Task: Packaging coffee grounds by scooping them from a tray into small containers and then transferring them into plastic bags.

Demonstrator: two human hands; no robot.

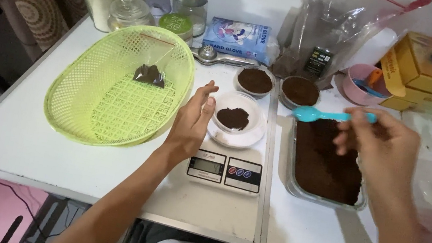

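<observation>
- The white table (23, 137) is a folding one, with a seam running front to back under the scale; it stands against a pale wall, a patterned curtain hanging at the left.
- The green basket (110, 93) lies left of centre, a light open-mesh plastic thing holding one small clear packet (149, 73) of dark powder.
- The foil tray (293, 174) sits to the right of the seam, filled with loose dark brown powder; its thin walls would likely buckle if lifted by one edge, so it is best held under both long sides.
- The digital scale (225, 170) stands in front of the person, with the white bowl (236, 136) on its platform, a small heap of the powder inside; the bowl looks light and easy to tip, best taken by the rim.
- The right hand (382, 145) hovers over the tray's far end, its fingers pinching the handle of the blue spoon (312, 114), whose bowl points left toward the scale. The spoon is stiff, light plastic, and the powder would spill at any tilt.
- The left hand (193, 121) is spread and holds nothing, just beside the white bowl's left side.
- Two more small cups of powder, jars, a glove box and yellow cartons crowd the back edge.
</observation>
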